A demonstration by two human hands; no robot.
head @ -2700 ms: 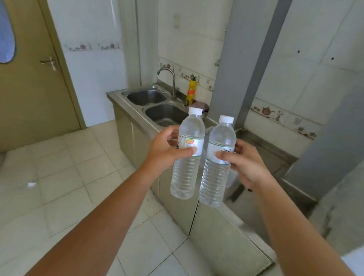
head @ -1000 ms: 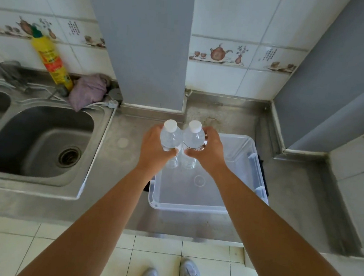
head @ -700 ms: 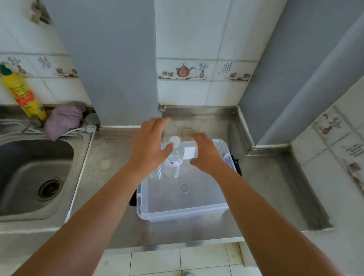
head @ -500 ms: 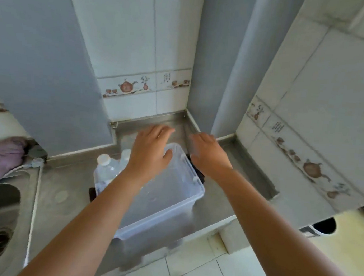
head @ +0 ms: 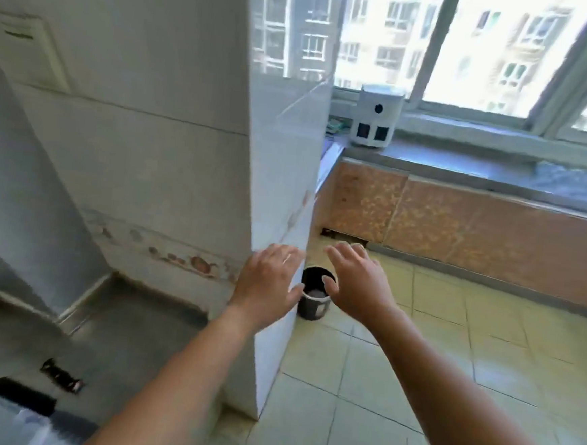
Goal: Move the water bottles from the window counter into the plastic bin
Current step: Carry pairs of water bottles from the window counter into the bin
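Dark bucket (head: 314, 303) on floor, contents unclear. Left hand (head: 269, 283) and right hand (head: 359, 286) empty, fingers (head: 340, 252) spread, far short of window bench (head: 465, 165).

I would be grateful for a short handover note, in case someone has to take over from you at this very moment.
Left hand: open, empty, held out in front of the tiled pillar.
Right hand: open, empty, above the small black bin on the floor.
Bottles: none in view now; the two carried a moment ago went into the plastic bin, which is out of frame on the left.
View now faces the window counter; only a white appliance shows on it.
Left: check the counter's hidden parts for more bottles.
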